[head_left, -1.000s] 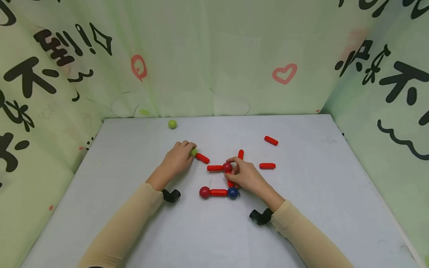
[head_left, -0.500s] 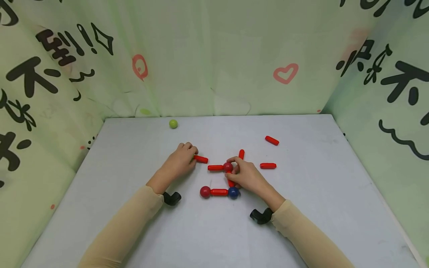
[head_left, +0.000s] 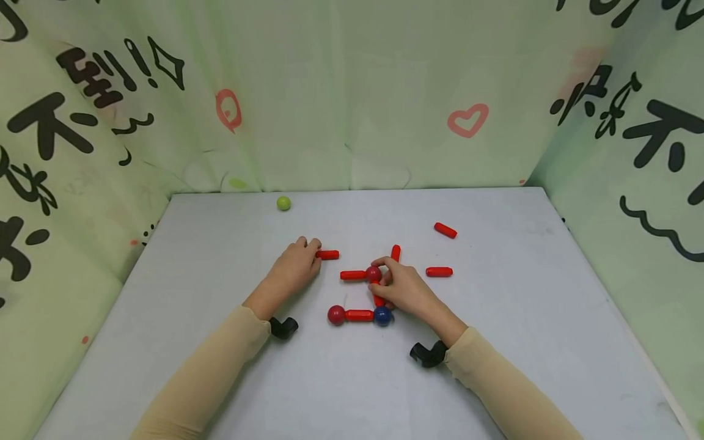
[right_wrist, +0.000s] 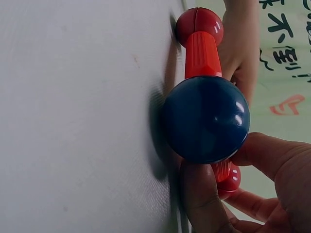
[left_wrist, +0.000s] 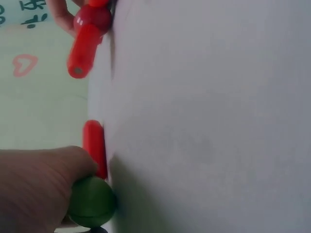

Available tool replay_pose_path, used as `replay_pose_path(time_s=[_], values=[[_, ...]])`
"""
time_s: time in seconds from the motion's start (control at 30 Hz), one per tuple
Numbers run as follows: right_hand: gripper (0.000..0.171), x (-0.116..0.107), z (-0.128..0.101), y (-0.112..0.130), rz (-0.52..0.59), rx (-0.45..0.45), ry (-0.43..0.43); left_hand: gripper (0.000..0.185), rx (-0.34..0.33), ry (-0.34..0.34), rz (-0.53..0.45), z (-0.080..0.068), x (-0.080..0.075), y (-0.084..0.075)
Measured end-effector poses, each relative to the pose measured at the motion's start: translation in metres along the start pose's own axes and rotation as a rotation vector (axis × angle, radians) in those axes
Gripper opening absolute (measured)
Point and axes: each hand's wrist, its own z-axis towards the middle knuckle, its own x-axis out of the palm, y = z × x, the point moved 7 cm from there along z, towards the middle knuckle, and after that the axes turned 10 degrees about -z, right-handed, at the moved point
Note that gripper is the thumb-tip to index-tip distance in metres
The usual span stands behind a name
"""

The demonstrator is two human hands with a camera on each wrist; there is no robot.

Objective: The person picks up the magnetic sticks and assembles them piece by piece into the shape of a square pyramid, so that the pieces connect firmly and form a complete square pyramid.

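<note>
Grips a green ball [left_wrist: 91, 202] in the curled fingers of the left hand [head_left: 294, 267], low against the table [head_left: 220, 379]. Hides that ball from the head view under the knuckles. Carries a short rod [head_left: 328, 255] stuck to the ball's far side and jutting out past the fingertips toward the right hand. Probably holds by the ball so the rod's free end stays bare for joining.

Clamps the right hand [head_left: 404, 290] on a maroon ball [head_left: 373, 274], fingertips curled over it and thumb down beside a blue ball [right_wrist: 206, 119]. Likely pins the frame flat so nothing slides or snaps away. Leaves three spokes on the maroon ball:
- side rod [head_left: 352, 275], out from the fingertips toward the left hand, end open
- top rod [head_left: 395, 252], beyond the fingers
- link rod [head_left: 377, 299], mostly under the fingers, down to the blue ball

Joins the blue ball by a base rod [head_left: 359, 315] to a red ball [head_left: 336, 315], just left of the thumb.

Keeps spares apart from both grips: near rod [head_left: 439, 272] just beyond the right knuckles, far rod [head_left: 445, 230] farther out, spare ball [head_left: 283, 203] well beyond the left hand.
</note>
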Motion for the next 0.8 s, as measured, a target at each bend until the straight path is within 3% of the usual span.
replay_pose_path(time_s=[0.1,0.3,0.6,0.8], values=[[0.051,0.0,0.001,0.0,-0.001,-0.004,0.003,0.028,-0.037,0.0,-0.078,-0.004,-0.003,-0.001],[0.051,0.0,0.002,0.0,-0.003,-0.006,0.006,0.029,-0.062,0.088,-0.197,-0.012,-0.002,-0.01],[0.049,-0.001,0.004,-0.002,0.0,-0.013,0.004,0.03,0.06,0.106,-0.277,-0.013,0.007,-0.027],[0.049,-0.002,0.002,-0.002,0.0,-0.018,0.001,0.031,0.09,0.081,-0.297,-0.014,0.008,-0.034]])
